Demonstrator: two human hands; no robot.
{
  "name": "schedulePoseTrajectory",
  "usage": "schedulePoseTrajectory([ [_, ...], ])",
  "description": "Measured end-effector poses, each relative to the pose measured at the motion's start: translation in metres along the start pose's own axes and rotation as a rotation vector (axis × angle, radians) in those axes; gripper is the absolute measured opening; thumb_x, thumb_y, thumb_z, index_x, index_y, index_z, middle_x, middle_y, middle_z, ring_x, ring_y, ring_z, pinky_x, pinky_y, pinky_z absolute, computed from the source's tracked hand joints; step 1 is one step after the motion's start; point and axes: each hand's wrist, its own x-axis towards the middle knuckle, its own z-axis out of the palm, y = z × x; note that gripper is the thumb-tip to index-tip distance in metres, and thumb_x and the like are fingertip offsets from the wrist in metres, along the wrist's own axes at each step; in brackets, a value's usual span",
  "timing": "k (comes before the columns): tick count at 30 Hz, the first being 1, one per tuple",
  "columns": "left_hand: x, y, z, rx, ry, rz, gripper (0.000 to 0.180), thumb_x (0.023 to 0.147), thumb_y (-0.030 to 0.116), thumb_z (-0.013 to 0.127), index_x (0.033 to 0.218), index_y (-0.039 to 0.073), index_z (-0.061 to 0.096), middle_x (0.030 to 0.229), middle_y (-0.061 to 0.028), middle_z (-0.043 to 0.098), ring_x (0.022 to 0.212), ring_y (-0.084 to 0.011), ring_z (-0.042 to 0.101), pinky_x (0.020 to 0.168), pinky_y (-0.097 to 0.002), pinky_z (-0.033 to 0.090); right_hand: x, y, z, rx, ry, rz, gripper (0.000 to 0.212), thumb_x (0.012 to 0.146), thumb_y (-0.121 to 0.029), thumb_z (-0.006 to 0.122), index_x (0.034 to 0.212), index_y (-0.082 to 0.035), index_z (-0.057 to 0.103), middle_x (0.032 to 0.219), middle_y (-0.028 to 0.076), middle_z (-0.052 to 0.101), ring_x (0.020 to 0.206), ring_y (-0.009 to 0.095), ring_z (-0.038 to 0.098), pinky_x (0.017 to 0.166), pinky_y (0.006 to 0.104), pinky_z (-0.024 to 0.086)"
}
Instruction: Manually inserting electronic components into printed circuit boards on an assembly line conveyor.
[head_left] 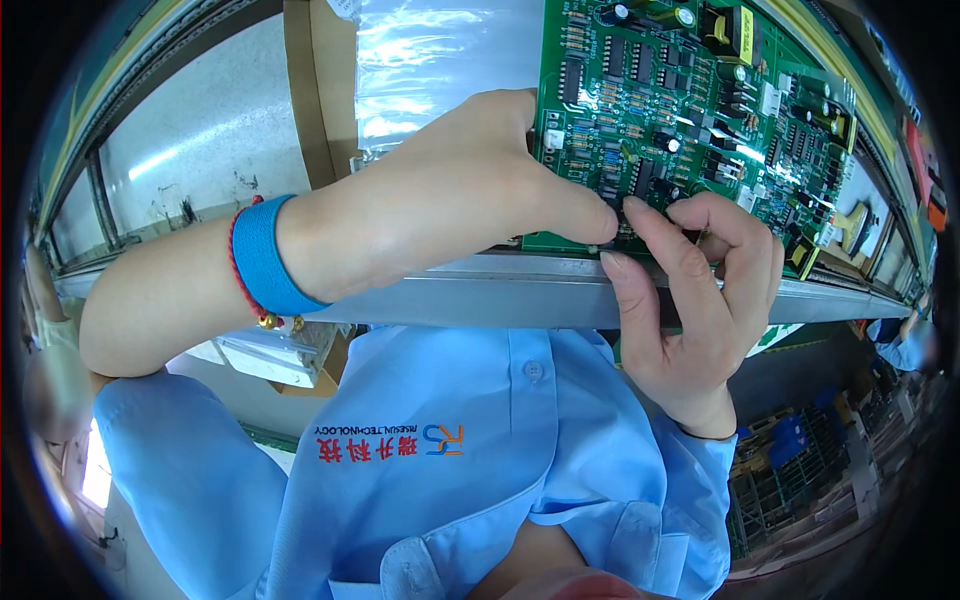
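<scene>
A green circuit board (690, 110) packed with black chips, resistors and capacitors lies along a metal rail (480, 290). At its left side is my left hand (500, 180), wearing a blue wristband; the thumb reaches over the board's near edge, and the other fingers disappear behind its side. My right hand (700, 270) comes from the near side with curled fingers. Its index fingertip touches among small parts near the left thumb tip, while its thumb rests by the near edge. Whatever lies between the right fingertips is too small and covered to make out.
Left of the board lies clear plastic wrapping (440, 50) in a cardboard box (310, 100). White packs (275, 350) sit below the rail at left. A yellow-edged frame runs along the far side. Racks with blue items (790, 440) stand at the lower right.
</scene>
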Motion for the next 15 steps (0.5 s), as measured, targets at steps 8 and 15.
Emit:
schedulePoseTrajectory([
  [8,0.001,0.012,0.004,0.131,0.066,-0.069,0.031,0.082,0.003,0.070,0.112,-0.001,0.066,0.101,-0.0030,0.069,0.089,-0.0070,0.062,0.080,-0.0244,0.050,-0.004,-0.002,0.001,-0.037,0.009,0.043,0.035,0.077,-0.019,0.078,0.109,-0.008,0.073,0.110,0.010,0.056,0.095,0.024,0.049,0.084,0.0349,0.036],
  [15,0.002,0.007,0.003,0.028,0.065,-0.044,0.030,0.080,0.004,0.071,0.109,-0.001,0.067,0.098,-0.0030,0.069,0.088,-0.0080,0.063,0.079,-0.0252,0.049,0.006,-0.001,-0.003,-0.021,-0.025,0.042,0.030,0.075,-0.015,0.076,0.104,-0.007,0.072,0.112,0.012,0.055,0.101,0.028,0.050,0.089,0.0384,0.035],
])
